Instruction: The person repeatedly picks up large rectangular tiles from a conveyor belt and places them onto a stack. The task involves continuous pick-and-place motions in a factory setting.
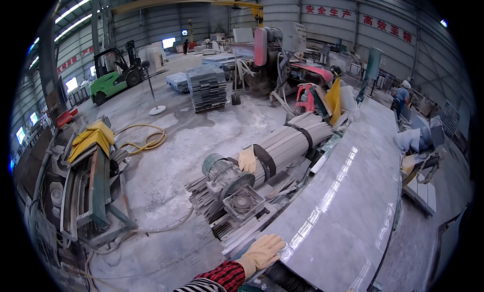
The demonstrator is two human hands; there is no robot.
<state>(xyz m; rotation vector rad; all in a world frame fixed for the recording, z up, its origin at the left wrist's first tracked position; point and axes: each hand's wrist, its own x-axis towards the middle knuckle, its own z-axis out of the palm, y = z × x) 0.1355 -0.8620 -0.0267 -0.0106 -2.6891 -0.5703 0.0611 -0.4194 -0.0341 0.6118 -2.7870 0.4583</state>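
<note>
Gloved and spread flat, one hand point(263, 251), probably the left, rests on the near edge of the polished stone slab point(348, 201), gripping nothing. Just beside it sit a grey motor point(225, 175) and a strapped bundle of stone strips point(292, 140). No other hand shows.

Red wall signs point(359, 19) on grey cladding

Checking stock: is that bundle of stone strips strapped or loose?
Strapped. Two dark bands wrap the bundle, and a spare glove lies on it. The left hand rests on the slab.
</note>
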